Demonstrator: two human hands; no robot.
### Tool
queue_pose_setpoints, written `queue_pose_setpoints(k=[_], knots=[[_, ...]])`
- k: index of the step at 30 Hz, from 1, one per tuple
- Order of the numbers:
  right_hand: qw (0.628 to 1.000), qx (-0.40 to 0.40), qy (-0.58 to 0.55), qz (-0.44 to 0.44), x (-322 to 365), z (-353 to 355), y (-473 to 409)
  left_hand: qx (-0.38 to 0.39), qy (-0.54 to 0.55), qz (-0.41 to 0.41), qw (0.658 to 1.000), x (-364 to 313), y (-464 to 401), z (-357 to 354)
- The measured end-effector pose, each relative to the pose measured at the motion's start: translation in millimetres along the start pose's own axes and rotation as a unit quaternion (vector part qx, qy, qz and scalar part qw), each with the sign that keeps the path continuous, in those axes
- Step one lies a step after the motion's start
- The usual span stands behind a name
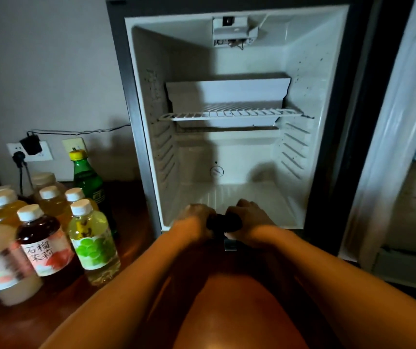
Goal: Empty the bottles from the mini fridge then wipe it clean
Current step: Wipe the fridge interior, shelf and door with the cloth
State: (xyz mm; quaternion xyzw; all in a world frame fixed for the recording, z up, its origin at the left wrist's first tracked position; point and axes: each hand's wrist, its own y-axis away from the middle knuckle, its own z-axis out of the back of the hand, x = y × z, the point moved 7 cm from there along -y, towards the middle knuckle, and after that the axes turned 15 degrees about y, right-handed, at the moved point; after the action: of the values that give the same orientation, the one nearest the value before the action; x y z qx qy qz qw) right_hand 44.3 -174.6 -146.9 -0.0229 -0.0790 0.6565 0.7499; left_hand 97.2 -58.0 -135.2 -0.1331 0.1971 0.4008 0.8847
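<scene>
Both hands meet at the front lip of the fridge floor, each closed around one end of a small dark wad, probably a cloth, though it is too dim to be sure [224, 222]: the left hand [196, 217] grips its left end with knuckles up, the right hand [251, 217] grips the right end, and the two bare forearms run back toward the camera in a narrow V. Just beyond them the white-lined mini fridge [229, 122] stands open and holds no bottles; inside there is one white wire shelf [232, 114] about halfway up, a white tray-like box above it at the back, and a small control unit on the ceiling (dark specks dot the right inner wall). Its door [398, 147] is swung open to the right. The bottles stand together on the dark reddish wooden counter [131, 217] left of the fridge, well apart from the hands: a green glass bottle with a yellow cap [87, 177] at the back, a clear plastic bottle of pale liquid with a green grape label [92, 238] nearest the fridge, a dark tea bottle with a white cap [43, 238] beside it, and several white-capped bottles of amber or cloudy drink behind and to the left.
</scene>
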Motion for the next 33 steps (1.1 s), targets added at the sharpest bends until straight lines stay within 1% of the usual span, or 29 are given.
queue_pose_setpoints(k=[2, 3, 5, 7, 8, 12, 18, 21, 22, 23, 24, 26, 27, 28, 29, 30, 31, 32, 33], knots=[[1.000, 0.003, 0.030, 0.008, 0.2, -2.4, 8.2, 0.023, -0.062, -0.018, 0.998, -9.4, 7.7, -10.7], [0.998, 0.011, 0.055, 0.007, -0.8, -3.2, 10.9, 0.018, -0.088, -0.036, 0.995, -15.9, 11.5, -16.0], [0.995, 0.029, 0.095, -0.009, -6.6, -1.6, 14.5, -0.025, -0.119, -0.089, 0.989, -33.1, 16.7, -23.7], [0.991, 0.047, 0.118, -0.036, -16.6, 2.2, 16.6, -0.051, -0.123, -0.121, 0.984, -49.4, 16.7, -30.9], [0.989, 0.059, 0.128, -0.051, -24.3, 4.8, 18.5, -0.053, -0.118, -0.124, 0.984, -57.4, 12.4, -35.2], [0.977, 0.114, 0.150, -0.101, -48.8, 7.4, 20.5, -0.033, -0.077, -0.095, 0.992, -85.4, -5.4, -43.7], [0.963, 0.128, 0.182, -0.153, -75.7, 3.9, 16.1, -0.025, -0.058, -0.071, 0.995, -106.3, -18.9, -58.2], [0.966, 0.127, 0.148, -0.169, -79.7, 6.9, 18.0, -0.002, -0.032, -0.038, 0.999, -111.4, -23.9, -58.8], [0.966, 0.131, 0.135, -0.175, -78.8, 9.3, 20.6, 0.002, -0.011, -0.021, 1.000, -110.2, -25.2, -55.7], [0.970, 0.117, 0.111, -0.182, -78.2, 13.2, 23.4, 0.000, 0.018, -0.001, 1.000, -107.2, -25.1, -50.4], [0.975, 0.085, 0.072, -0.190, -77.3, 18.7, 26.1, -0.010, 0.062, 0.016, 0.998, -101.0, -25.1, -44.5], [0.976, -0.010, -0.069, -0.206, -76.7, 31.4, 34.5, -0.056, 0.182, 0.027, 0.981, -87.5, -20.1, -29.4], [0.965, -0.045, -0.153, -0.210, -75.1, 35.9, 38.0, -0.084, 0.260, 0.030, 0.962, -81.6, -15.5, -22.1], [0.946, -0.066, -0.233, -0.216, -72.8, 38.4, 41.5, -0.110, 0.346, 0.035, 0.931, -75.7, -12.2, -15.8], [0.924, -0.076, -0.299, -0.226, -70.8, 38.6, 41.7, -0.127, 0.440, 0.045, 0.888, -71.4, -9.0, -10.7], [0.898, -0.083, -0.360, -0.237, -67.4, 37.8, 41.0, -0.134, 0.540, 0.055, 0.829, -68.7, -6.0, -7.7], [0.862, -0.091, -0.431, -0.250, -63.9, 35.7, 40.7, -0.130, 0.638, 0.063, 0.757, -68.9, -2.6, -5.8], [0.811, -0.087, -0.520, -0.253, -57.4, 31.7, 41.0, -0.120, 0.717, 0.067, 0.684, -69.6, -0.4, -4.3], [0.749, -0.070, -0.617, -0.233, -47.3, 28.8, 41.3, -0.108, 0.770, 0.070, 0.625, -70.1, 1.7, -1.6]])
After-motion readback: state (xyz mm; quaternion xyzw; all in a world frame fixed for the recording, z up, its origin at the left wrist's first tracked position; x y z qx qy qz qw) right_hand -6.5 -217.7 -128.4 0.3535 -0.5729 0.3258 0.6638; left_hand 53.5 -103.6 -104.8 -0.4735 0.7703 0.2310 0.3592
